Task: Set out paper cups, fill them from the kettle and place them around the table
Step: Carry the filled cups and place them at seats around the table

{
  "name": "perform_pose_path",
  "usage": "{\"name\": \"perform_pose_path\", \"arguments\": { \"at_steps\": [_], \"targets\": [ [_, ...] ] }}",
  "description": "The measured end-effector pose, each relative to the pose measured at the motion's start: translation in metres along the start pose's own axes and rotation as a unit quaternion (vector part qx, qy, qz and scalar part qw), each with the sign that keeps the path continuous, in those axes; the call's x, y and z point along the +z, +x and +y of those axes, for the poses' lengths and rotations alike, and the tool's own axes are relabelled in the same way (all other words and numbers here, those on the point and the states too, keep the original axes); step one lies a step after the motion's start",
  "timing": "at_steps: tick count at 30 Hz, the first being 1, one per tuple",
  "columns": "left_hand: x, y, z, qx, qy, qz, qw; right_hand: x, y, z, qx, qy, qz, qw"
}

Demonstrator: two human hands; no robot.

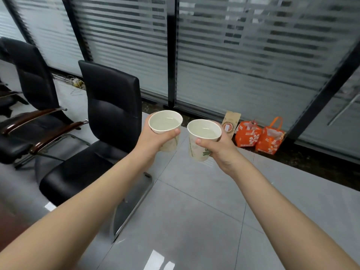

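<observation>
Above the grey floor (204,191), the left hand (153,139) grips the left cup (165,121). The right hand (221,148) grips the right cup (203,131), just beside it at four o'clock. Both are filled and held upright and apart, apparently so nothing spills on the way to the table.

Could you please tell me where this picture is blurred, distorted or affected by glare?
Head view: the left cup and right cup, gripped by the left hand and right hand, look sharp; the blinds and far chair are smeared; the window frame leans with wide-angle distortion; white glare patches mark the floor near the bottom.
</observation>
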State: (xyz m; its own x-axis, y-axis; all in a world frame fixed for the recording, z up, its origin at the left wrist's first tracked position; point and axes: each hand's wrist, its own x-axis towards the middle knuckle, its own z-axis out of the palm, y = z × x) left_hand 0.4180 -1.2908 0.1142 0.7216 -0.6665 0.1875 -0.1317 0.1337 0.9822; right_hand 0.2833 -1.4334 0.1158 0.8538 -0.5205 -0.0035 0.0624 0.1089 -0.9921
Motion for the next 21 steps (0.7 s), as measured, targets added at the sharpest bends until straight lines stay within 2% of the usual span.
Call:
{"name": "perform_pose_path", "arguments": {
  "at_steps": [7,21],
  "targets": [
    [-0.003,0.128,-0.04,-0.003,-0.003,0.006,1.0,-0.016,0.141,-0.003,-0.001,-0.013,-0.033,0.999],
    [-0.016,0.384,-0.075,-0.037,-0.024,0.13,0.991,-0.057,0.415,-0.023,-0.019,-0.004,-0.069,0.997]
  ]
}}
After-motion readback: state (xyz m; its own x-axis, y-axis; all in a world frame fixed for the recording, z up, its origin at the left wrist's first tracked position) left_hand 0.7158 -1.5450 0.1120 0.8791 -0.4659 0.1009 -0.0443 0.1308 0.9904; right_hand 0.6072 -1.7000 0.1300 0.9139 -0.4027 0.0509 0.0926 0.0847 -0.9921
